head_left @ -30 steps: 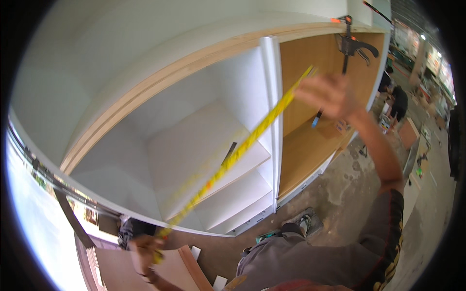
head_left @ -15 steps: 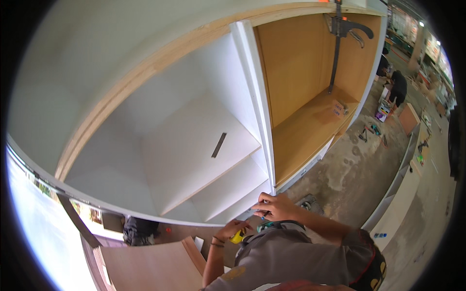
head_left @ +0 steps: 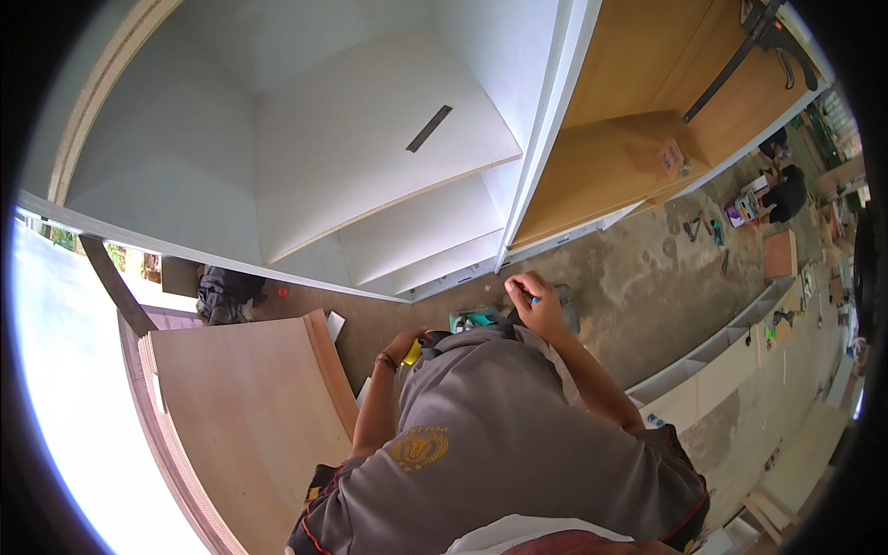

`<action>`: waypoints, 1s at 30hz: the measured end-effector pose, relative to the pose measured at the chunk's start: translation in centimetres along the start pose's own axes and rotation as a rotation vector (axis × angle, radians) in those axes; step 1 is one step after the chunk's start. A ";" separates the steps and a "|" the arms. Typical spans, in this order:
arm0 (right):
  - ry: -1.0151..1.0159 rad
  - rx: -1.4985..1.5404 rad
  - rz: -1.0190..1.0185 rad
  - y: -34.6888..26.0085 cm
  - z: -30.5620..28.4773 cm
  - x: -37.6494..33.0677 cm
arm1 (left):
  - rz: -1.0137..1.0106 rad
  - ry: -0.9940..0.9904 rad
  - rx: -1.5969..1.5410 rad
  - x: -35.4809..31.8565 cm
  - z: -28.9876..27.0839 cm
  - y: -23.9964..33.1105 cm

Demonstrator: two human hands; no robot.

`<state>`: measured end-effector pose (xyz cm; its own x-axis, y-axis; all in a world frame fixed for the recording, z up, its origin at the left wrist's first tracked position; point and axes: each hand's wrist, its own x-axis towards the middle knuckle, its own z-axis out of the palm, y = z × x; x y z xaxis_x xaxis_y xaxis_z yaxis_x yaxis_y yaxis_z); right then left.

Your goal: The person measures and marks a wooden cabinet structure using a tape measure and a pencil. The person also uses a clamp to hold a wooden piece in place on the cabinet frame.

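Note:
My left hand (head_left: 400, 348) is pulled in against my grey shirt and grips a yellow tape measure (head_left: 413, 352); the shirt hides most of it. In front of my chest, my right hand (head_left: 534, 303) is closed around a small blue pencil (head_left: 534, 298). Both hands hang over the concrete floor, in front of a large white cabinet (head_left: 370, 157) with several shelves. A flat dark strip (head_left: 429, 128) lies on the top shelf. A teal power tool (head_left: 474, 319) sits on the floor between my hands.
Right of the white section is a bare plywood compartment (head_left: 610, 162) with a black bar clamp (head_left: 740, 51) on its wall. A plywood sheet (head_left: 245, 407) leans at my left. Small tools (head_left: 708, 227) and boards (head_left: 731, 370) lie scattered on the floor at right.
One second ago my hands held the yellow tape stretched across the cabinet. The tape has been drawn in, both hands have dropped to my chest, and my view has tilted down.

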<state>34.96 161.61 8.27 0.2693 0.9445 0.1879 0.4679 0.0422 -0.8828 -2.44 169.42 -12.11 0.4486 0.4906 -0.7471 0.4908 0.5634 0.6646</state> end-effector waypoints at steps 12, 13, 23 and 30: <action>-0.066 0.027 -0.217 -4.1 5.4 3.3 | -0.041 0.029 0.740 -0.2 1.4 -8.6; -0.048 0.017 -0.278 -4.1 5.8 3.6 | -0.056 0.013 0.735 0.4 1.1 -7.3; 0.119 -0.076 -0.184 -2.3 0.8 -0.3 | -0.023 -0.094 0.826 4.3 -0.6 -0.9; 0.348 -0.045 0.007 -0.5 -7.0 -0.4 | 0.061 -0.015 0.398 7.9 3.2 12.4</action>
<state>40.45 158.93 11.66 0.5395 0.7771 0.3240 0.4996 0.0143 -0.8662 9.63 178.14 -9.76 0.4956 0.5037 -0.7076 0.7126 0.2300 0.6628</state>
